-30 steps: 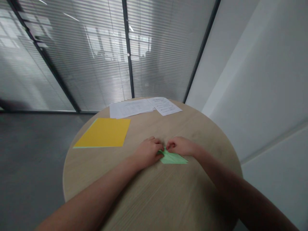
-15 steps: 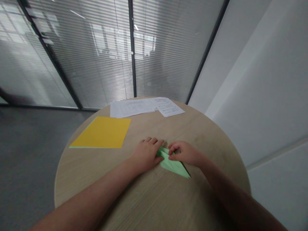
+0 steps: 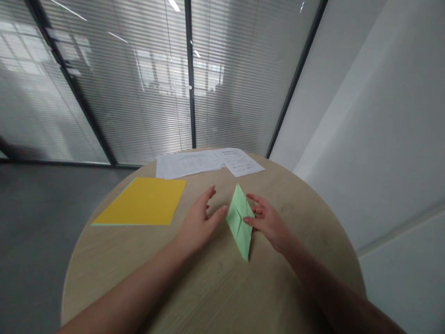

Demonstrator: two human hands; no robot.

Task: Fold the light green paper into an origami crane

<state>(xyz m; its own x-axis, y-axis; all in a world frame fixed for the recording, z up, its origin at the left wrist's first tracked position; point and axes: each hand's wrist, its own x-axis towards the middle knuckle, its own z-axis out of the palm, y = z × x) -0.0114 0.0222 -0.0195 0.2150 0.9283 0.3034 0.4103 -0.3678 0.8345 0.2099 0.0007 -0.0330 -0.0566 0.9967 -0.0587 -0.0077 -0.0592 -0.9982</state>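
Observation:
A folded piece of green paper (image 3: pixel 238 227), shaped like a long diamond with crease lines and layered flaps, is tilted up over the middle of the table. My right hand (image 3: pixel 266 220) grips its right edge, thumb on the near face and fingers behind. To the left of the paper, my left hand (image 3: pixel 201 218) is open, its thumb and fingers apart. The left thumb tip comes close to the paper's left corner; whether it touches, I cannot tell.
A yellow sheet (image 3: pixel 142 202) with a green edge beneath it lies at the left of the round wooden table (image 3: pixel 205 287). Printed white sheets (image 3: pixel 187 163) overlap at the far edge. Behind stands a glass partition with blinds (image 3: pixel 149 116); a white wall (image 3: pixel 382 139) is on the right.
My left hand has let go of the green paper and moved left, opening. With my right hand the paper has been lifted and turned so its points face away and toward me.

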